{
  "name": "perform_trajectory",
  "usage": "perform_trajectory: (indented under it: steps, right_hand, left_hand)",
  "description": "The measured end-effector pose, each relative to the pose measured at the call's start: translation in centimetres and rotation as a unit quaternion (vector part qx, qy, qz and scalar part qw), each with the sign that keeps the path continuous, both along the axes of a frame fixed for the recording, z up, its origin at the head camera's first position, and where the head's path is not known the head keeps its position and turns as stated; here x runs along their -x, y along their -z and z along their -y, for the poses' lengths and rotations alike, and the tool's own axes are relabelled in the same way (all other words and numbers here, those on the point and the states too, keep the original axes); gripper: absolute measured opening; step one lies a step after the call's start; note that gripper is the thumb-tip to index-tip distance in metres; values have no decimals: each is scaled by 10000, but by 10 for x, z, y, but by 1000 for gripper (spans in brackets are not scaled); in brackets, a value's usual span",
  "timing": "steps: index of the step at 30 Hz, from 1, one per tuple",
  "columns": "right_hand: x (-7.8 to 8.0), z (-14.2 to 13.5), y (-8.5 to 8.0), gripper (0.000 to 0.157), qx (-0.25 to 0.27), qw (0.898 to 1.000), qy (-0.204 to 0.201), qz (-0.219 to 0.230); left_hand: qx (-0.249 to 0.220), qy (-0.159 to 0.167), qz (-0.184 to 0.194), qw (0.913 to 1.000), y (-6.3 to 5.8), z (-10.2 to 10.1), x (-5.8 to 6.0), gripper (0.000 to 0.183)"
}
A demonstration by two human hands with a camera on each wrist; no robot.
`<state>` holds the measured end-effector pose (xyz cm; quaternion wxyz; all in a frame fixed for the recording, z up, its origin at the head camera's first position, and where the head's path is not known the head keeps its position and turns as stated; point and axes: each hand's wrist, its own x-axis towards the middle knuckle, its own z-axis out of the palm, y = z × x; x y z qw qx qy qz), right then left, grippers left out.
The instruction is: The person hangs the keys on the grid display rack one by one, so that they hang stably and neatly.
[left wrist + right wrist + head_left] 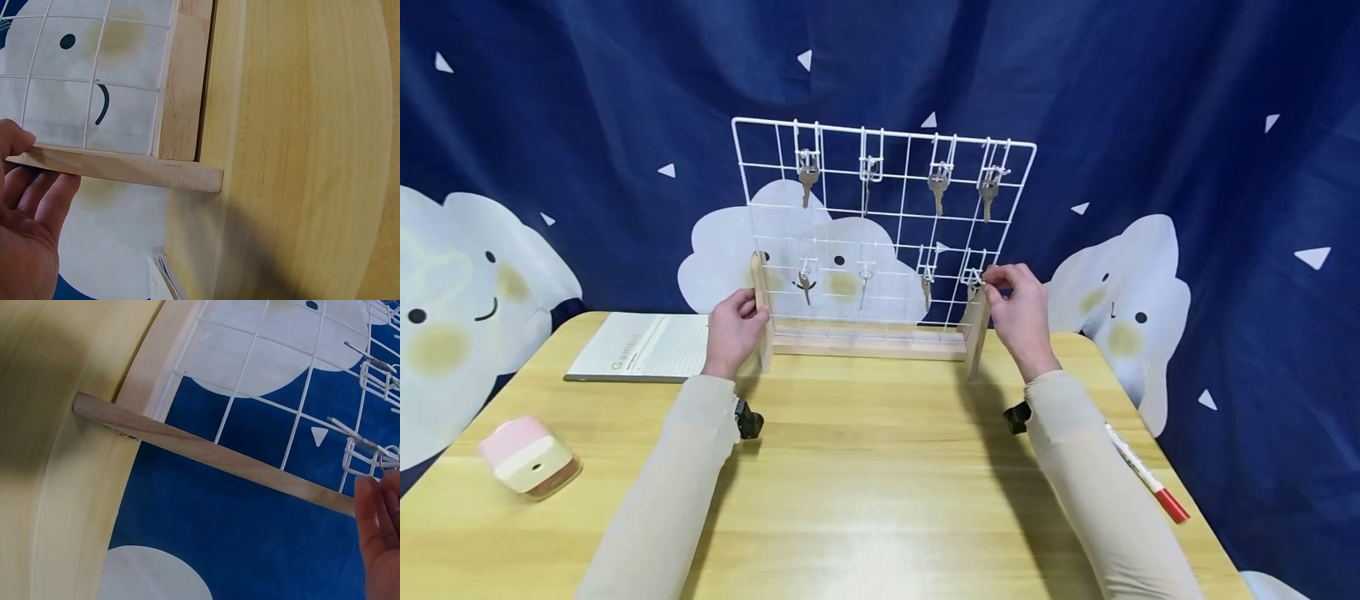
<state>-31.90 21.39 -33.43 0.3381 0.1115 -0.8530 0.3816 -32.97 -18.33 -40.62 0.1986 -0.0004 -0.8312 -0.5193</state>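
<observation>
A white wire grid rack (850,129) stands in a wooden frame, with hooks in two rows. Keys hang from the hooks, among them an upper-left key (808,177) and an upper-right key (988,200). My left hand (736,333) grips the left wooden post (125,167), thumb on one side and fingers on the other. At the lower-right hook (357,457), my right hand (1018,312) pinches a small key ring (385,459) between thumb and fingertips. The key there is partly hidden behind the hand. The right post (976,337) stands just below it.
A lined notebook (655,346) lies left of the rack. Nearer on the left sits a pink and cream box-shaped object (527,454), blurred. A white marker with a red cap (1150,475) lies by the right table edge. A dark blue curtain (625,83) hangs behind.
</observation>
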Motion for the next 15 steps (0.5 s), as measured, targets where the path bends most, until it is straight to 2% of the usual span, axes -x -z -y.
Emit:
perform_trajectory:
  steps: [8, 12, 15]
  right_hand:
    - [-9, -2, 16, 15, -139, 9986, -63, 504]
    - [-20, -4, 27, 17, -226, 9965, -234, 773]
    - [-32, -8, 35, 22, -393, 9906, -355, 1259]
  left_hand:
    - [25, -286, 213, 9994, 6, 0, 1, 38]
    - [167, -77, 507, 9985, 7, 3, -1, 43]
    - [642, 195, 910, 9936, 6, 7, -6, 46]
